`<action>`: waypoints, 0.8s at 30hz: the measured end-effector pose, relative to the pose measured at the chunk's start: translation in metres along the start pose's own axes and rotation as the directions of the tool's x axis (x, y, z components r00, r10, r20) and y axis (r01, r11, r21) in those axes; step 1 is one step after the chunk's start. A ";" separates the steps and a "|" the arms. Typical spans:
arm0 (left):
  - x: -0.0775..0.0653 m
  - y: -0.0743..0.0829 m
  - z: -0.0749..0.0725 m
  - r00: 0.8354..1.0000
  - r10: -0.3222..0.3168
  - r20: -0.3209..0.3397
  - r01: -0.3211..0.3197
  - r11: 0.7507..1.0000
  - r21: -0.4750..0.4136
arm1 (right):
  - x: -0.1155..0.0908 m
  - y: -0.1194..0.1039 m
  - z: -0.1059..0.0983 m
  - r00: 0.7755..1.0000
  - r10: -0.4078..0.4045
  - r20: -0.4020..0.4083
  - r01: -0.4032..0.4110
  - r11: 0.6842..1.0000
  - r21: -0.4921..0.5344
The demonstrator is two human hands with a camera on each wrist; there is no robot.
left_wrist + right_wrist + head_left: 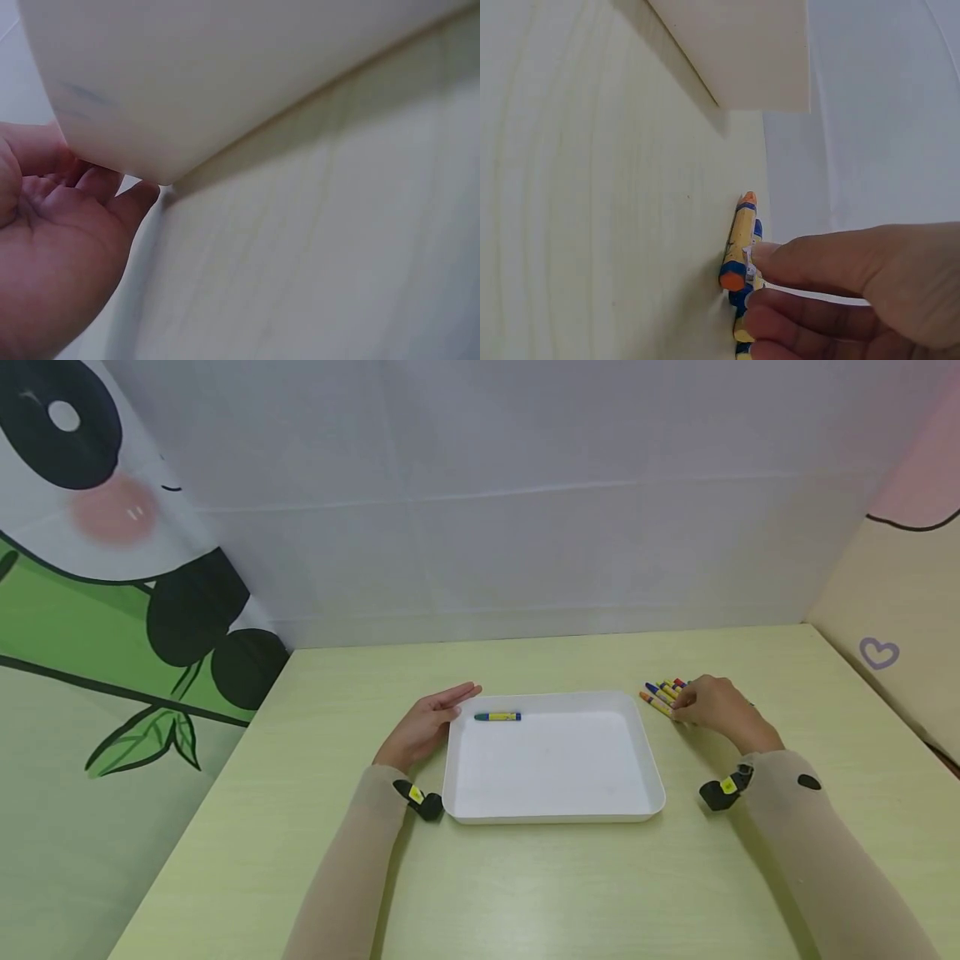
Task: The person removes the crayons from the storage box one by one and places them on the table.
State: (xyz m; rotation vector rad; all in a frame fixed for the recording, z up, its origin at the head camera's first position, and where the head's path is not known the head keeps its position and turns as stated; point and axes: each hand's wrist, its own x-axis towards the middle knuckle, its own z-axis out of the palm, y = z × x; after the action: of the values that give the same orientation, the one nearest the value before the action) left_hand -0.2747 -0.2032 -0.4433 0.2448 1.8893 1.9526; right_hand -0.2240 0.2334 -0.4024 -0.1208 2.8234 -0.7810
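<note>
A shallow white tray [555,768] lies on the table, with a green crayon in a yellow wrapper [498,717] near its far left corner. My left hand [422,727] holds the tray's left edge, thumb at the rim and fingers along the outside; the left wrist view shows it at the tray's corner. Right of the tray several crayons lie side by side, among them an orange crayon [741,236], a blue crayon [654,692] and a red-tipped one [679,682]. Bent over their near ends, my right hand [716,706] touches the crayons; its fingers partly hide them, so a firm pinch cannot be made out.
The pale wooden table [540,885] ends at a light cloth backdrop [525,560]. Printed cartoon figures and a leaf [142,743] cover the left side, and a small heart [879,653] marks the right panel. Each sleeved wrist carries a small black camera [722,793].
</note>
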 end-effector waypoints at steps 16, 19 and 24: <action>-0.001 -0.001 0.001 1.000 -0.001 -0.001 0.001 1.000 0.001 | 0.005 -0.039 -0.021 0.996 -0.082 -0.046 0.082 0.997 0.011; -0.002 0.000 0.001 1.000 -0.006 -0.007 0.006 1.000 -0.006 | 0.008 -0.051 -0.022 0.993 -0.107 -0.058 0.108 0.994 0.021; -0.002 0.002 0.001 1.000 -0.011 -0.005 0.011 1.000 -0.017 | 0.020 -0.078 -0.017 0.988 -0.151 -0.040 0.154 0.985 0.074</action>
State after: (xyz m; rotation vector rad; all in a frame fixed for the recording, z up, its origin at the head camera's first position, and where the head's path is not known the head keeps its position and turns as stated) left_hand -0.2727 -0.2028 -0.4414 0.2244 1.8733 1.9631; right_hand -0.2453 0.1723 -0.3509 -0.3173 2.8375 -0.9321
